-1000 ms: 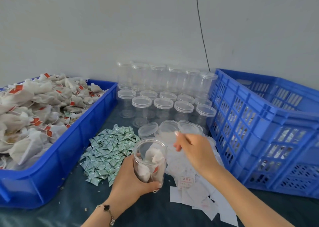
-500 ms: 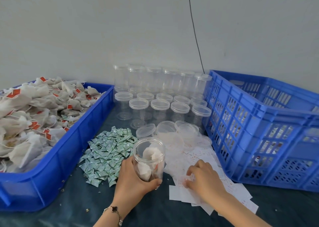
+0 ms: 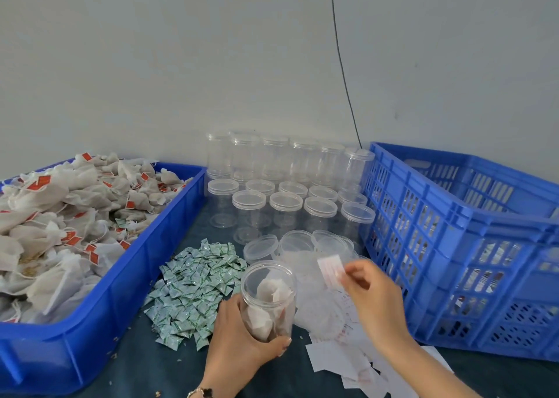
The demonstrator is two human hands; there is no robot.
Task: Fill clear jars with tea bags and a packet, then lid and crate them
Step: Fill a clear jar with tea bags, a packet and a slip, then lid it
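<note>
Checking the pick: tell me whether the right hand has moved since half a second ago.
Yes. The right hand rose off the paper slips, now pinching one slip beside the open jar.

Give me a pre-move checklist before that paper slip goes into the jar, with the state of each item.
1. Jar held steady: ok, the left hand grips its lower part.
2. Jar mouth open: ok, no lid on it.
3. Tea bags inside: ok, several show through the wall; the count cannot be told.
4. Slip in grip: ok, the right hand pinches one to the right of the jar mouth and above it.
5. Only one slip picked: cannot tell, motion blur hides its edges.
6. Green packet in the jar: cannot tell, none shows among the bags; the packet pile lies to the left of the jar.
</note>
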